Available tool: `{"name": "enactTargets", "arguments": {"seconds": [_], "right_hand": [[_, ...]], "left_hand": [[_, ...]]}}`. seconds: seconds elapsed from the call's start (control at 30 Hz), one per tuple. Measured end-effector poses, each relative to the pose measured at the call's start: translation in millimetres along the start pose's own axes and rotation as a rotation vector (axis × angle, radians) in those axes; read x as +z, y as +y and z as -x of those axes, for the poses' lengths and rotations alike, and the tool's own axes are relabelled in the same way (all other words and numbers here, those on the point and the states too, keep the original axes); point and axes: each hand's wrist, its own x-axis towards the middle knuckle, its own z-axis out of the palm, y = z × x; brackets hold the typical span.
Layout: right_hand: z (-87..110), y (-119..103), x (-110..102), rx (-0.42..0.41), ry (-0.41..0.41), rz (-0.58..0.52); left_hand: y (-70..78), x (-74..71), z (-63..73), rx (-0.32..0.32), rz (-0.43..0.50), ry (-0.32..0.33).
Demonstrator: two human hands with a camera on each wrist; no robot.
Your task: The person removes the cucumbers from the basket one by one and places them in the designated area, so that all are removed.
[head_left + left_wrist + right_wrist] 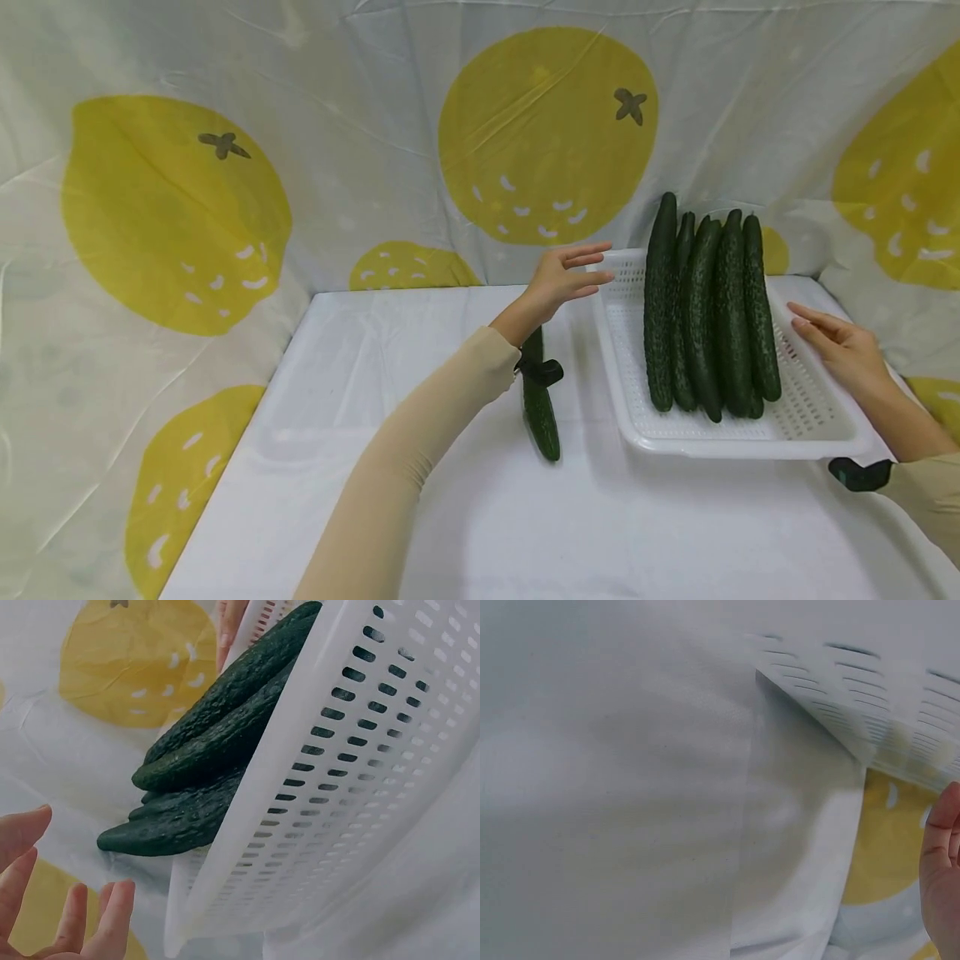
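A white plastic basket (624, 392) with slotted walls stands at the right of the table, holding several dark green cucumbers (701, 325) side by side, their upper ends leaning past its far rim. My left hand (564, 279) is raised by the basket's far left corner, fingers spread and nothing in them; the left wrist view shows a gap between the fingers (116, 919) and the basket wall. At the basket's right side is my right hand (847, 350), its extended fingers along the rim. A single cucumber (542, 421) lies on the table under my left wrist, which partly hides it.
White cloth covers the table (337, 375). Close behind and at both sides hangs a pale curtain (360, 167) with large yellow lemon prints. Black straps (542, 372) circle both wrists.
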Motion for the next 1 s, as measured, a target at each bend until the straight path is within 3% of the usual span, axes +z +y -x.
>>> {"name": "enactTargets", "arguments": {"seconds": [0.33,0.7,1.0], "right_hand": [[0.1,0.6,0.6,-0.003,0.003,-0.04],[1.2,1.1,-0.1,0.009,0.002,-0.055],[-0.2,1.8,-0.9,0.013,-0.011,-0.014]], "left_hand": [[-10.7,25.5,-22.1,-0.006,0.084,0.035],[-25.7,53.8,-34.3,0.007,0.102,0.075],[-34.9,71.9,-44.6,-0.045,0.084,0.134]]}}
